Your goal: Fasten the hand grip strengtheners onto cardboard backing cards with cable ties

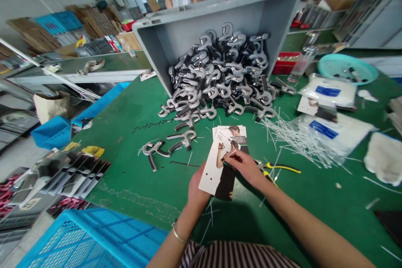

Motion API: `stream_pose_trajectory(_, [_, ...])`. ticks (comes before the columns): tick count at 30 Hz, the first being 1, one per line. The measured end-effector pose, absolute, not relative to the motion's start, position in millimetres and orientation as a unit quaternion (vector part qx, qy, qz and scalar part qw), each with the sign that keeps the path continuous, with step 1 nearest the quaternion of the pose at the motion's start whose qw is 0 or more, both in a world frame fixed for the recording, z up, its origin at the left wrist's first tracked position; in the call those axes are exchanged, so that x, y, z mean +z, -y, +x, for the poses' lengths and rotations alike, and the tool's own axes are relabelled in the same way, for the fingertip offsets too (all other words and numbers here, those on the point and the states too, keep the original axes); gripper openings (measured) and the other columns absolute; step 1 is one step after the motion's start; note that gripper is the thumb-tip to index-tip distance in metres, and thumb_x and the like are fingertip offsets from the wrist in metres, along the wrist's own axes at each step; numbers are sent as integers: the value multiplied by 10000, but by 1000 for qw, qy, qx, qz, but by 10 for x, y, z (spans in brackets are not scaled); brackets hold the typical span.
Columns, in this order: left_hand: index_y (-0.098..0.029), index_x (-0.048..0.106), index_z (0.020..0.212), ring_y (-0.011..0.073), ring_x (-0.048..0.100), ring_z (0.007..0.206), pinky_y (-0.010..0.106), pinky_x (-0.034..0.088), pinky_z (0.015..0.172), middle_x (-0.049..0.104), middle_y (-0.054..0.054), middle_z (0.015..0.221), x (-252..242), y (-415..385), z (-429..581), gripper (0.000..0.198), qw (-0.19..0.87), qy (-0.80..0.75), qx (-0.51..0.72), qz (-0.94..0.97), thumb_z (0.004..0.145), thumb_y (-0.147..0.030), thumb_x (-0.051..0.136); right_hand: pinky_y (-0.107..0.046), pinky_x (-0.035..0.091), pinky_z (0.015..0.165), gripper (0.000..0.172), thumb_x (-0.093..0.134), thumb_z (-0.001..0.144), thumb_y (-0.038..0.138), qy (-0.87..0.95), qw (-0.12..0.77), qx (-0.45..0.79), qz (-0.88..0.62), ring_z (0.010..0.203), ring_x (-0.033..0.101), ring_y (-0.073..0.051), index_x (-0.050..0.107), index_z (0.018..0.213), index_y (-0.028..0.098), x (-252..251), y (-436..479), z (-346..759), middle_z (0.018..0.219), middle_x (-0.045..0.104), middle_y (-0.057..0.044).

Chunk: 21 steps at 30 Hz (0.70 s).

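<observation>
The card (208,179) looks smooth paperboard — the crate (201,25) matt plastic, the tabletop (125,176) faintly glossy.

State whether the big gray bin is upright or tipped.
Tipped: the gray bin opens toward the wearer, hand grips spilled onto the green table.

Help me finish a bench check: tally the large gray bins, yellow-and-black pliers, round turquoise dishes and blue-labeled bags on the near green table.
Large gray bin: 1
Yellow-and-black pliers: 1
Round turquoise dish: 1
Blue-labeled bags: 2
Total: 5
</observation>
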<state>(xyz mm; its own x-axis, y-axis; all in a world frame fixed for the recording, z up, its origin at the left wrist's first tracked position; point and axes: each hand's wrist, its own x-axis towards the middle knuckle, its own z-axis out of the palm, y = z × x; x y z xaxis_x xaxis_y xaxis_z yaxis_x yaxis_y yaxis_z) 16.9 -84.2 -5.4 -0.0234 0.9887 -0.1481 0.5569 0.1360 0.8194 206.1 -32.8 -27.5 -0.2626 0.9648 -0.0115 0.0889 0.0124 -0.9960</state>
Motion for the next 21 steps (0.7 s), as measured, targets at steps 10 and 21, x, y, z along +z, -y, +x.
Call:
stream_pose_trajectory(10, [-189,632,1262,230,663,933,304,507,840,726,72,1113,125,1117,-53,422,499,-552,286,604,847,-177,558,-269,416,691,213,647,863,417,532,413,601,-430,740,530,-150,638,900,208,-362,408,2005,864,622,3])
stream_pose_trajectory(21, [-248,567,1346,221,545,1244,386,387,1116,598,84,1350,216,1165,-294,421,425,-422,190,778,954,-157,445,-288,424,795,214,661,857,417,523,427,620,-400,821,556,-162,616,891,211,-345,468,1982,878,615,4])
